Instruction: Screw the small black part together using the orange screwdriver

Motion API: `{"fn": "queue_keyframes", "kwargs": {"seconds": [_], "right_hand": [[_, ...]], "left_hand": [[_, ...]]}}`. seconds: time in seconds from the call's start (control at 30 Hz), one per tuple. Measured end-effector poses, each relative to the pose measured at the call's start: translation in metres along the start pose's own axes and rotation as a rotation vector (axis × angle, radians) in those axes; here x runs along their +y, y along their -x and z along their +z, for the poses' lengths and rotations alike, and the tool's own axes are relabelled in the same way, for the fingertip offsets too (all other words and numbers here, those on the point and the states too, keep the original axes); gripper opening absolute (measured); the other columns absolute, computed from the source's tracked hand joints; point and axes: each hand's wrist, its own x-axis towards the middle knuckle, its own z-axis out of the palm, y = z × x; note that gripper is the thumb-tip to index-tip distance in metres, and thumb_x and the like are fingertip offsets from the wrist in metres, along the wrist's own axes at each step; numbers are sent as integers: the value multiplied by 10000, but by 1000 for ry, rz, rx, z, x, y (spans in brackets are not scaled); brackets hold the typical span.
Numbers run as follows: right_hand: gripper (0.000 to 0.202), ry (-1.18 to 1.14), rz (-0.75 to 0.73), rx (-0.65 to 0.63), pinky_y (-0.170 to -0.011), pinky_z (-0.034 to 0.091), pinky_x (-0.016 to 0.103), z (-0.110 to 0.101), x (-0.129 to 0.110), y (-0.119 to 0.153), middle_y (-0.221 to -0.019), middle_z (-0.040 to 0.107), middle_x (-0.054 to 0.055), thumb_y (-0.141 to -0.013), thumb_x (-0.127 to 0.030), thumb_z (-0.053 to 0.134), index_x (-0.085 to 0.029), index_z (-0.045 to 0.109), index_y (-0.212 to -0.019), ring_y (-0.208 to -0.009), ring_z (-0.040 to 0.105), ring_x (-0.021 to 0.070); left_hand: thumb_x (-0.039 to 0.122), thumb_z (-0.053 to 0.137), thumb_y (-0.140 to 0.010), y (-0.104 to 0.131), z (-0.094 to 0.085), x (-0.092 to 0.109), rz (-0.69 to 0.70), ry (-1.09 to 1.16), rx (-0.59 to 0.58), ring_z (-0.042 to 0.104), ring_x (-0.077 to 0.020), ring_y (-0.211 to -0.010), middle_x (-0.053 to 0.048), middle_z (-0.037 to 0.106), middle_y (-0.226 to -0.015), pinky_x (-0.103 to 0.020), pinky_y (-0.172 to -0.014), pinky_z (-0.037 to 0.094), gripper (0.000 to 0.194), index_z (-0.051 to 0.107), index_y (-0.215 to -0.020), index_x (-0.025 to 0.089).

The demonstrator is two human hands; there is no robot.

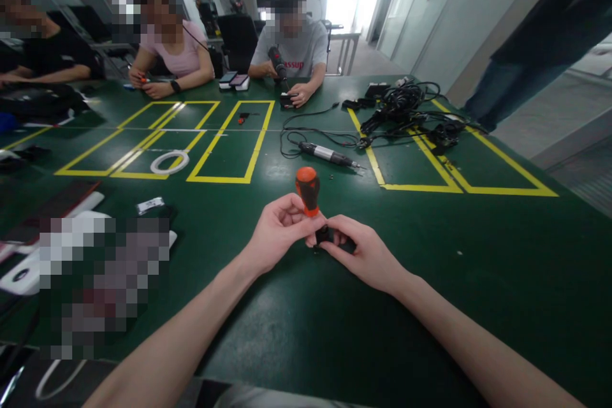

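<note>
Two bare arms reach out over the green table (478,255). The left hand (275,233) has its fingers shut around the bottom of an orange and black screwdriver (308,190) that stands straight up. The right hand (363,254) pinches a small black part (323,234) just under the tool, touching the table. A silver power screwdriver (327,155) lies farther back, near a pile of black cables (406,108).

The small black part (324,235) is mostly hidden between the fingers; the orange-handled screwdriver (308,190) hides its tip there.
</note>
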Motion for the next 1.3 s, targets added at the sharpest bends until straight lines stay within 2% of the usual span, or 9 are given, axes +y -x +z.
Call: {"fn": "queue_keyframes", "kwargs": {"seconds": [0.13,0.3,0.6,0.7,0.8,0.9,1.03,1.17,1.3], "right_hand": [[155,-4,1,-3,-686,518,302,0,0,0,-959,689,55,-978,-215,619,-203,651,-1129,-750,612,173],[183,-13,-24,4,-682,513,292,1,2,0,-954,678,48,-988,-209,619,-198,644,-1168,-742,600,167],[152,0,-15,-11,-675,500,281,0,2,0,-908,651,35,-981,-186,633,-186,666,-1129,-735,586,166],[134,10,-9,-14,-679,498,278,0,1,0,-903,644,34,-991,-200,624,-191,671,-1116,-734,584,163],[144,24,-11,-6,-678,503,286,0,1,0,-913,651,43,-1001,-227,613,-193,662,-1132,-733,584,166],[151,32,-8,-2,-666,507,288,1,3,0,-895,648,41,-1003,-241,611,-194,657,-1139,-718,582,165],[130,29,-9,-6,-665,505,286,1,3,0,-876,636,31,-996,-237,624,-194,658,-1114,-720,584,166],[132,10,-8,-9,-673,513,284,0,3,0,-892,641,34,-989,-221,628,-195,659,-1114,-724,587,165],[133,12,-7,-10,-675,514,279,0,2,0,-891,643,31,-985,-201,633,-197,662,-1115,-724,587,163]], "left_hand": [[362,895,-781,0,-4,-1,-11,7,-64,649,-95,-570,-41,741,-722,-215,-594,542,303,755,-870,108],[348,883,-798,-1,-5,-3,-7,-10,-48,636,-80,-564,-42,748,-714,-213,-615,549,286,806,-926,104],[306,964,-667,-2,-1,0,-12,-13,17,584,-49,-513,-9,739,-778,-188,-530,501,373,672,-794,112],[328,941,-712,-2,-2,-1,8,0,7,611,-64,-524,-11,745,-788,-198,-545,516,362,669,-832,121],[381,898,-773,-2,-3,-1,21,0,-18,640,-91,-567,-42,763,-798,-223,-576,538,349,739,-931,113],[402,872,-803,-1,-4,-1,26,-47,12,608,-79,-539,-48,757,-745,-228,-587,536,338,778,-916,98],[330,924,-727,-2,-3,0,40,-50,65,592,-60,-535,-38,766,-772,-205,-563,523,306,745,-842,110],[248,951,-661,-4,-3,-1,56,-38,103,596,-58,-537,19,718,-711,-175,-526,504,343,662,-805,131],[244,959,-642,-5,-3,-3,62,-39,102,587,-59,-516,33,695,-692,-184,-521,506,373,642,-805,136]]}}
